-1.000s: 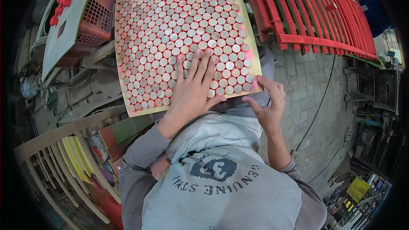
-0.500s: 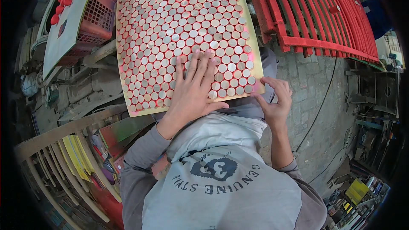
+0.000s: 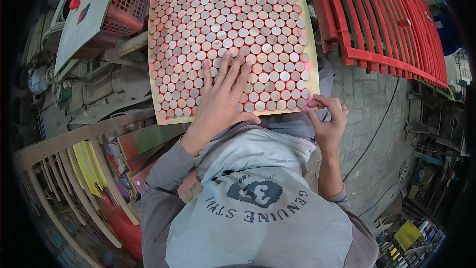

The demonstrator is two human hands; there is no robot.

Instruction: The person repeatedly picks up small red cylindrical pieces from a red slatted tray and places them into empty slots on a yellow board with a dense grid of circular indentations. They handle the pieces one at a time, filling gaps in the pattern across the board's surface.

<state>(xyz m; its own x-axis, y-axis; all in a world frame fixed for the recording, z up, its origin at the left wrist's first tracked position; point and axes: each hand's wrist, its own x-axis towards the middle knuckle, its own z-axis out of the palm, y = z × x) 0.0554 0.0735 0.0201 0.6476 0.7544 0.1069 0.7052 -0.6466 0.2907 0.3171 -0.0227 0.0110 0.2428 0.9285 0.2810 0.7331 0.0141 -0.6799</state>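
Note:
A pale yellow board stretches away from my lap, covered by close rows of small round discs with greyish-beige faces and red edges. My left hand lies flat on the near middle of these discs, its fingers stretched forward and a little apart. At the board's near right corner is my right hand, thumb and forefinger drawn close together beside the last disc of the near row. Whether they pinch a disc or the board's edge cannot be made out. The other fingers of that hand are curled.
A red slatted rack stands at the far right. To the far left, a pink plastic basket sits beside a pale panel with red round pieces on it. A wooden slatted frame is at left. A black cable crosses the paved floor.
The board and surroundings have shifted slightly rightward in view. My right thumb and forefinger have come closer together at the corner. My left hand stays flat on the discs.

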